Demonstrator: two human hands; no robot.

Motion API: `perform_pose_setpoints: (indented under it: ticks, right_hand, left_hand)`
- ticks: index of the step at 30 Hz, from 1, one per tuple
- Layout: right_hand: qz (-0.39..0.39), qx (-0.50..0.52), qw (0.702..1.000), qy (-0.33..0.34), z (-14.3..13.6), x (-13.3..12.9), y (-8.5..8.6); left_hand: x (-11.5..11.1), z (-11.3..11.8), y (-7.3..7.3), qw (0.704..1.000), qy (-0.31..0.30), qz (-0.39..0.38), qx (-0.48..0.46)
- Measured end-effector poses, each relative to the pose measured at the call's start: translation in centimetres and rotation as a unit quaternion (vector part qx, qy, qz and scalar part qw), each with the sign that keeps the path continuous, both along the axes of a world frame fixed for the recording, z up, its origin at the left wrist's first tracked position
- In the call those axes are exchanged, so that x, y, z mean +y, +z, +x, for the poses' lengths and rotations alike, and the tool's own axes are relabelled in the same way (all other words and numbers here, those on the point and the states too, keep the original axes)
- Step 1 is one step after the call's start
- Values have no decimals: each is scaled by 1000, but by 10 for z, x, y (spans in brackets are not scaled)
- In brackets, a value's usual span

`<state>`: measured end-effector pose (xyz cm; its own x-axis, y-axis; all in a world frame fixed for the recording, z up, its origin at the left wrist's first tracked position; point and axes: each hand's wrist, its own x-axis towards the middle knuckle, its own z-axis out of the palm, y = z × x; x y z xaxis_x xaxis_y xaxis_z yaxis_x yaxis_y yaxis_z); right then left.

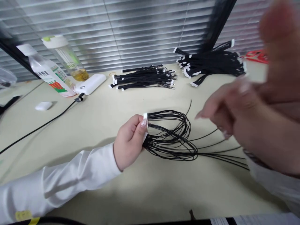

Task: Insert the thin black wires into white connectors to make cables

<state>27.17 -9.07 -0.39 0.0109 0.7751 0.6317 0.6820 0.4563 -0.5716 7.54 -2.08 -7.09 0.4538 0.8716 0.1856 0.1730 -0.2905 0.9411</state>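
My left hand [130, 140] is closed at the middle of the table, thumb pressed on the white connectors [145, 116] of a wire harness. From these connectors, thin black wires [173, 153] loop out to the right, and several loose ends trail toward the lower right. My right hand [260, 122] is raised near the camera at the right, smeared by motion. One digit stretches upward and others bend to the left, with nothing visible between them. Some wire ends pass behind or beneath this hand, and I cannot see whether they touch it.
Two piles of black cables with white connectors, a smaller pile [145, 78] and a larger pile [211, 64], lie at the back. A bottle [49, 73], a clear tumbler [67, 57], a white power bank [91, 84] and a small white case [43, 106] are at the left. Window blinds [140, 31] stand behind.
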Motion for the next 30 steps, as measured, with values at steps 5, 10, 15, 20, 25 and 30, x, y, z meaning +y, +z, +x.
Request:
perform_pose_setpoints:
  ticks: [5, 10, 15, 20, 25, 30]
  right_hand:
    - [-62, -90, 994, -18, -9, 3, -11]
    - [-104, -157, 981, 37, -16, 9, -17]
    - [-121, -155, 980, 31, -21, 9, -17]
    - [-128, -158, 979, 27, -24, 7, -17]
    - [-130, -172, 976, 29, -24, 9, -18]
    - [-127, -167, 976, 54, -22, 10, -17]
  left_hand:
    - [-1, -3, -1, 1000, 2, 4, -14]
    - [-2, -3, 0, 1000, -9, 3, -20]
    - [-4, -2, 4, 999, -26, 32, 1]
    - [-5, -1, 6, 995, -42, 83, 25]
    - [-6, -2, 6, 994, -43, 97, 31]
    - [-7, -3, 6, 990, -42, 126, 51]
